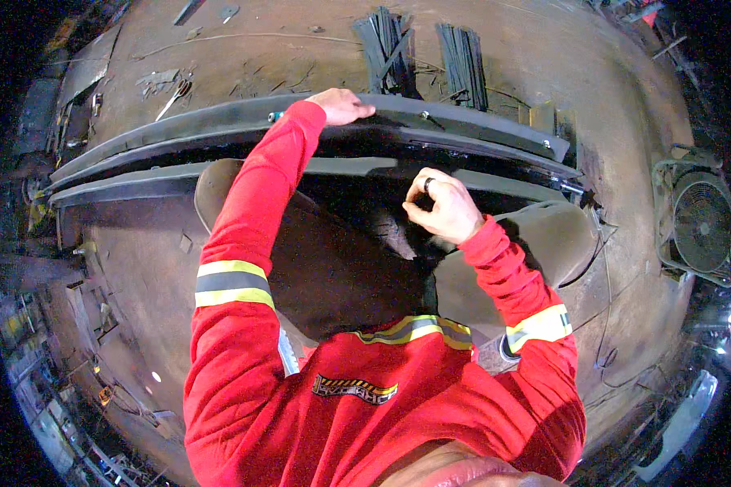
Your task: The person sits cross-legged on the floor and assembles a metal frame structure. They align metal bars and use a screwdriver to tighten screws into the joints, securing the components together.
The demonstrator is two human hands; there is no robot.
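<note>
A long, slightly bowed grey metal beam [479, 122] lies crosswise in front of me, its dark channel facing up. My left hand [343, 105] is at its far edge, fingers curled together against the metal; what they hold, if anything, is hidden. Nearer to me, above the dark gap by the near rail [349, 165], is my right hand [445, 207]. Its thumb and index finger meet in a pinch, and a dark ring is on one finger. Anything between those fingertips is too small to make out. A small bolt-like piece [425, 115] sits on the beam.
Two bundles of dark metal strips [463, 65] lie beyond the beam. Scissors-like shears [175, 99] rest on the brown floor at far left. A round caged fan [702, 221] stands at right, near a trailing cable [607, 300]. Scrap pieces [89, 316] lie at left.
</note>
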